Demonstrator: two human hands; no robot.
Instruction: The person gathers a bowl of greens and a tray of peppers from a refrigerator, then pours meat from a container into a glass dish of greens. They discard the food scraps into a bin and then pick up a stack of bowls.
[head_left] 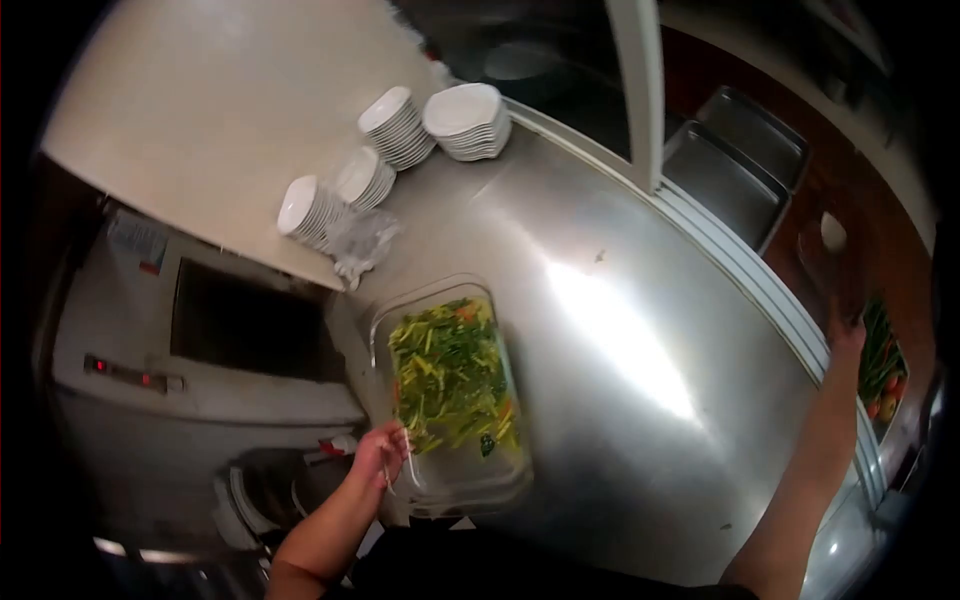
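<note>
A clear rectangular container (465,480) stands on the steel counter, filled over much of its length with chopped green leaves and stems (450,370) and a few orange bits. At its near left side is my left hand (380,455), with fingers curled together right by the rim. Something thin shows below those fingers, too small to name. My right arm stretches far out over the window track. My right hand (847,332) is beside a tray of long green vegetables (878,345) and round red ones (887,400); its fingers are small and dim there.
Several stacks of white dishes (398,125) stand along the wall, with a crumpled clear plastic bag (362,240) near them. Beyond the window track (740,265), metal trays (725,180) rest on a brown surface. A metal appliance with red lights (130,372) is at left.
</note>
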